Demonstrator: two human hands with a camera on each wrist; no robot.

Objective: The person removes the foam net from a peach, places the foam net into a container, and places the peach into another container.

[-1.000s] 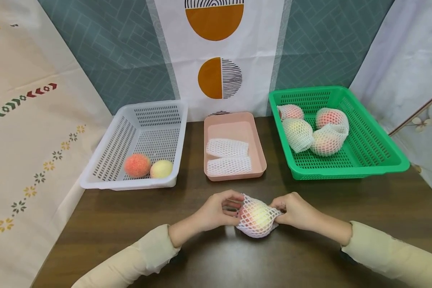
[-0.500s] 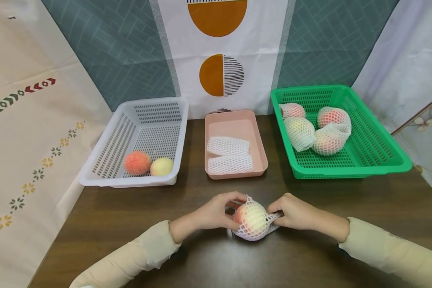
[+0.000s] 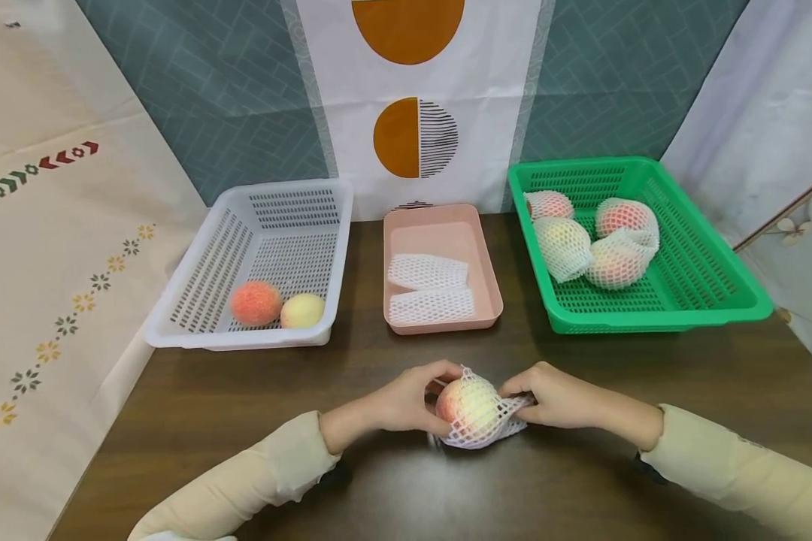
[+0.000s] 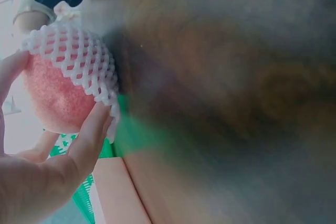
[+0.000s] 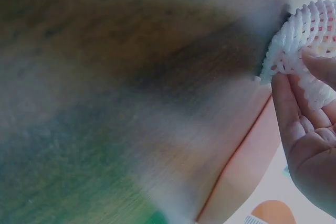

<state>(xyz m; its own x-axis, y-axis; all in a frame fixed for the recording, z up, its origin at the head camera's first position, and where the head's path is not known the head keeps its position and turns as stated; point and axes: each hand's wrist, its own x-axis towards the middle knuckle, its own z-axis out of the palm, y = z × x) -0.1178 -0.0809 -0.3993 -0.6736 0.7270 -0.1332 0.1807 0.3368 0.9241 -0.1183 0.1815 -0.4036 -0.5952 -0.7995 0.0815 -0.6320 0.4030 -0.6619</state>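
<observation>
A red and yellow peach point(image 3: 474, 406) sits just above the dark table between my two hands, partly inside a white foam fruit net point(image 3: 479, 436). My left hand point(image 3: 406, 402) grips the peach and the net's mouth from the left, thumb and fingers curled round them. In the left wrist view, the peach's bare pink side point(image 4: 58, 98) faces my palm, and my fingertips meet the net's edge. On the other side, my right hand point(image 3: 562, 398) pinches the gathered end of the net, which shows bunched between thumb and fingers point(image 5: 310, 80) in the right wrist view.
Back left, a white basket point(image 3: 176, 330) holds two bare peaches point(image 3: 256, 303). A pink tray point(image 3: 440, 218) with two flat foam nets point(image 3: 429, 304) stands in the middle. Back right, a green basket point(image 3: 656, 323) holds several netted peaches point(image 3: 562, 248).
The net has slid rightward off the peach's left side, baring more of its skin. My left hand has shifted slightly toward the right; my right hand still pinches the net's end.
</observation>
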